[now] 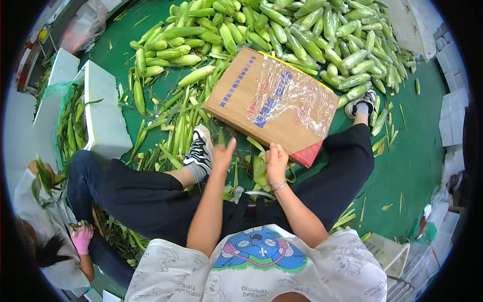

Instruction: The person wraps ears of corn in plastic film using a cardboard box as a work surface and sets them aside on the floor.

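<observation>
A flat cardboard box (274, 95) wrapped partly in clear film lies tilted on the floor in front of me, between my feet. My left hand (221, 155) is off the box's near left edge, slightly blurred, its thumb apart from the fingers and nothing visible in it. Close by the near edge of the box, my right hand (276, 162) is closed in a pinch; what it holds, if anything, is hidden. Pale green corn husk (260, 171) lies beside and below the right hand. Film-wrapped ears of corn (347, 55) are heaped beyond the box.
Husked, unwrapped corn (196, 35) is piled at the far left. Loose husk leaves (176, 133) litter the green floor. A white foam box (105, 108) stands left, near a co-worker's pink-gloved hand (82, 237). At lower right sits a plastic crate (385, 251).
</observation>
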{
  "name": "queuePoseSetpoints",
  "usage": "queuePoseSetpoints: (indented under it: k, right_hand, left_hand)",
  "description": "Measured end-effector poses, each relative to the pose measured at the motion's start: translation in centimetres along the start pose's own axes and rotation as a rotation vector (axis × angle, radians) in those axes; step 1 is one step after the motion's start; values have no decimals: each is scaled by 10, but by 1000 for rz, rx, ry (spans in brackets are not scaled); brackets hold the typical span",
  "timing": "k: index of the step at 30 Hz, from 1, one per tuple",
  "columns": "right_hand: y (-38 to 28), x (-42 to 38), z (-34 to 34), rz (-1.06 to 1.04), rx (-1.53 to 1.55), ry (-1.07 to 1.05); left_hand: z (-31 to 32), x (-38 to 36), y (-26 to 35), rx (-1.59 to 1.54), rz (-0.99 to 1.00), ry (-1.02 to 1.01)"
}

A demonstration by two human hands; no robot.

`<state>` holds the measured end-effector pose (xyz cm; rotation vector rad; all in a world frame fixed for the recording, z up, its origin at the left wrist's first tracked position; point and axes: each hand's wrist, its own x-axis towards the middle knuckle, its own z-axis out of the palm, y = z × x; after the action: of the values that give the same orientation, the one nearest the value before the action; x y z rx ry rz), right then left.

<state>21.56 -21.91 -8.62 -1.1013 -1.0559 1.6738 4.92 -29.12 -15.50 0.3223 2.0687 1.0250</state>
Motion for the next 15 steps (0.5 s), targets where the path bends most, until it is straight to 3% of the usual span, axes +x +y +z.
queuePoseSetpoints:
  k: [1,2,4,6,7,8,9,11,14,15]
  right_hand:
    - [-5,-2,3,11,73,-18]
    - [-11,0,8,14,147,-42]
    - [-15,-4,18,102,126,-160]
    - [-16,-13,20,51,-34,-248]
    - [-19,-15,10,-45,-210,-218]
    - [-27,-17,-8,-146,-388,-182]
    - [-53,-26,-24,-5,-458,-128]
    - [-46,-27,-71,-126,-599,-4]
    - [-20,-26,-92,-328,-1046,-221]
    - [-3,-27,-75,-258,-1113,-333]
  left_hand:
    - [13,-29,3,-120,-313,-85]
    - [26,-53,15,-430,-573,-226]
    - [50,-52,17,-1006,-497,-552]
    - [56,-16,-4,-1058,-417,-469]
    - [54,-3,-15,-1219,-388,-332]
    - [42,-1,-3,-1157,-354,-102]
    - [15,10,4,-1187,-396,-42]
    - [-35,51,-2,-1337,-152,164]
    - [-105,41,78,-1363,52,239]
    - [-116,33,100,-1345,149,186]
